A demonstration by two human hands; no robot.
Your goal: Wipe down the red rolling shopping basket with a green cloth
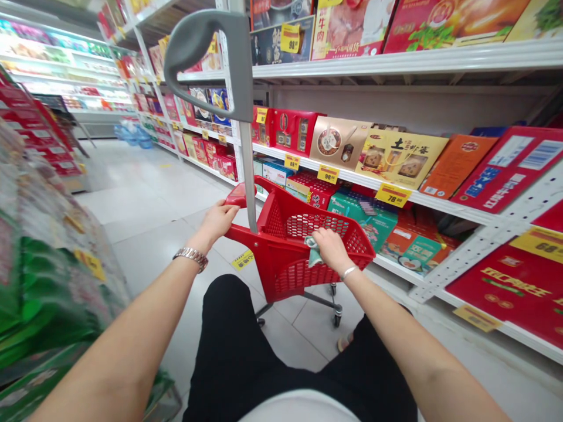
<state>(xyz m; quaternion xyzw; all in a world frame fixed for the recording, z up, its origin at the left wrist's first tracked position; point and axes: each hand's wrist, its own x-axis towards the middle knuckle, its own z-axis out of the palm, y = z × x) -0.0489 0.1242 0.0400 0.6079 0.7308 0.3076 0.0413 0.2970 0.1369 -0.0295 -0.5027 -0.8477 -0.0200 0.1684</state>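
A red plastic rolling shopping basket (281, 266) with perforated sides stands on casters in front of my knees. From its near left side rises a metal pole (248, 176) topped by a grey loop handle (243, 70). My left hand (220, 221), with a watch on the wrist, is closed on the red basket handle (237, 195) at the left end. My right hand (332, 247) holds a pale green cloth (314, 255) bunched against the basket's near rim. The fingertips under the cloth are partly hidden.
White shelves (461, 61) with boxed goods and yellow price tags run along the right, close to the basket. Green packages (48, 310) are piled at my left. Tiled floor (132, 193) leads to blue bottles (139, 135) and a lit display (65, 76) farther back.
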